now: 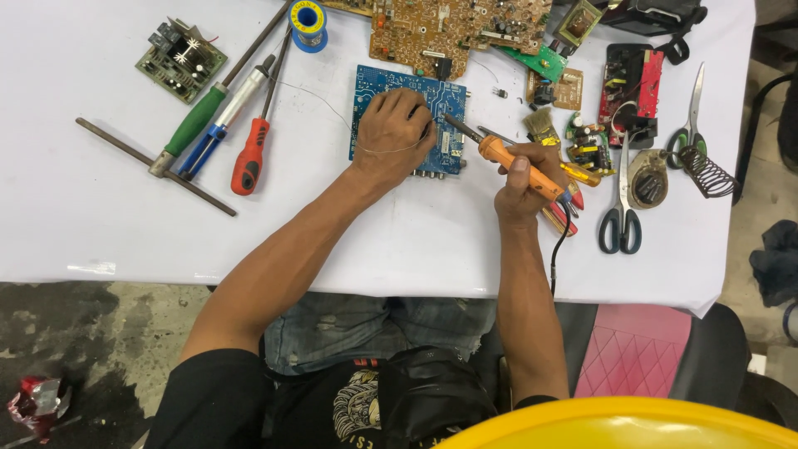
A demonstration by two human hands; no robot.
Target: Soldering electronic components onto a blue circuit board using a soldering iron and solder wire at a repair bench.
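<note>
A blue circuit board (376,87) lies on the white table (108,224). My left hand (394,133) rests on the board, fingers curled, pinching a thin solder wire (324,101) that runs back to a blue spool (308,16). My right hand (521,181) grips an orange-handled soldering iron (519,165). Its metal tip (453,123) points left at the board's right edge, close to my left fingers. The iron's black cord (557,249) drops off the table's front edge.
Screwdrivers (249,154), a T-handle tool (154,166) and a small green board (180,60) lie at left. A brown circuit board (457,29) sits at the back. Right of my hand are a brush (542,125), two scissors (622,199), an iron stand (711,173) and small parts.
</note>
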